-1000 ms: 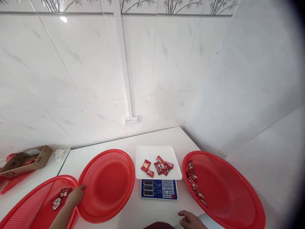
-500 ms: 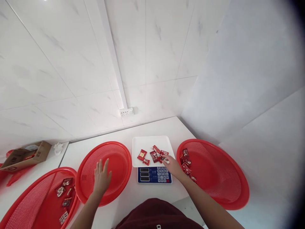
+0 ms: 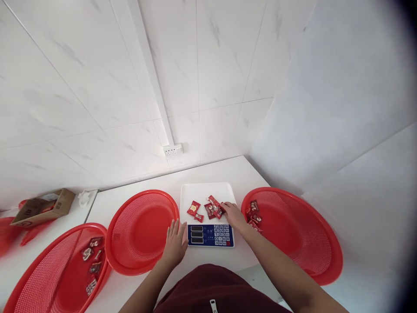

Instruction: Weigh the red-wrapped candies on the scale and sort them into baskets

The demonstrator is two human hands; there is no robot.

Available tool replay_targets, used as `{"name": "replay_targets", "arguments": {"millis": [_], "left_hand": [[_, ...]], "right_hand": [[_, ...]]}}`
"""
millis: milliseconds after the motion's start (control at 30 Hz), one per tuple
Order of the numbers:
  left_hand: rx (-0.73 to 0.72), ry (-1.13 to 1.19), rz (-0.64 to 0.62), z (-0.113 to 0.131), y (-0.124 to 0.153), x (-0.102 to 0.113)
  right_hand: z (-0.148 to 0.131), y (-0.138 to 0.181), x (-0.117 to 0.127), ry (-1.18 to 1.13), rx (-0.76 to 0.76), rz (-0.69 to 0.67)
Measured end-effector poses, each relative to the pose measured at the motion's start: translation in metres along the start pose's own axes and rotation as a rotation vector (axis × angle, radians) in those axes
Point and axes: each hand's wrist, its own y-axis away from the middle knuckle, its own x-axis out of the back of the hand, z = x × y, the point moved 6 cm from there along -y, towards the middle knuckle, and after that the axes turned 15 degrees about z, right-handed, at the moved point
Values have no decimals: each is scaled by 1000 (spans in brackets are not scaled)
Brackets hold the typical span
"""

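White counter (image 3: 208, 171): three red baskets (image 3: 143, 230), one scale (image 3: 210, 235).

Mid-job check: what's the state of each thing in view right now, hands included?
left hand: open, flat, at the middle basket's right rim.
right hand: on the packets on the scale tray; grip unclear.
scale tray: holds several red packets.
scale display: too small to read.
left basket: holds a few packets.
right basket: packets along its left side.
cardboard box: open.

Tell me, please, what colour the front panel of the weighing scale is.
Blue, with white keys; the head view shows the front panel best.
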Motion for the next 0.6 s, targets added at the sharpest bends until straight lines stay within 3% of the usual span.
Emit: {"name": "replay_targets", "arguments": {"millis": [167,267,333,400,500,600], "left_hand": [[70,160,-49,8,1,-2],[131,399,-61,23,-2,-2],[207,588,-101,35,-3,-3],[332,768,-185,48,-3,-7],[548,1000,-319,62,0,-13],[686,1141,-310,63,0,-13]], "right_hand": [[12,0,10,-176,-150,165],[16,4,21,-329,-265,322],[8,10,24,-475,-334,353],[-16,19,23,-663,-343,273],[-70,37,18,-884,-185,43],[-103,48,16,-896,-26,-59]]}}
